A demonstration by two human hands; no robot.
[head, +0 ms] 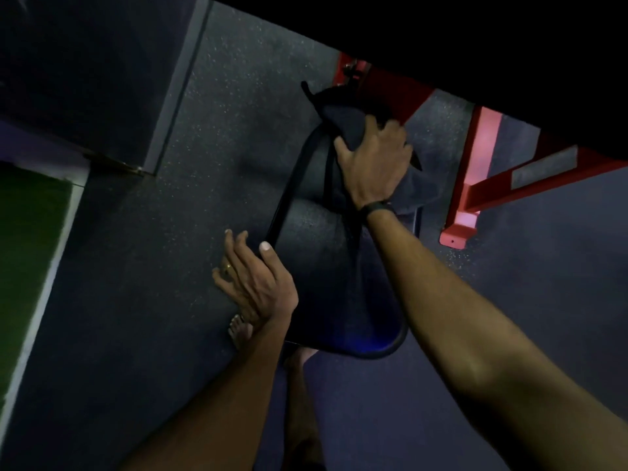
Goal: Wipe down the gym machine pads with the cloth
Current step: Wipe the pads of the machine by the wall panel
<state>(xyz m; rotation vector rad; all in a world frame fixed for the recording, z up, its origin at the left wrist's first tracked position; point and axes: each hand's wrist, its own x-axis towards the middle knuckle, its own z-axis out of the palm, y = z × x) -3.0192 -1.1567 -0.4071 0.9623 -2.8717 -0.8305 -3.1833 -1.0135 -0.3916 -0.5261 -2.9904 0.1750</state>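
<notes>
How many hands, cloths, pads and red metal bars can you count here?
Hands: 2, left hand and right hand
Cloths: 1, dark cloth
Pads: 1, black seat pad
Red frame bars: 2, and
Total: 6

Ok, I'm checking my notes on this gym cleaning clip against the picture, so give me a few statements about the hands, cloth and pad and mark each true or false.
1. The right hand presses a dark cloth onto the far end of the black pad. True.
2. The left hand holds the cloth. False: it holds nothing and lies against the pad's left edge, thumb on top.
3. The machine frame beside the pad is red. True.
4. The frame is on the pad's left. False: it stands to the right.
5. The right wrist wears a dark band. True.
</notes>
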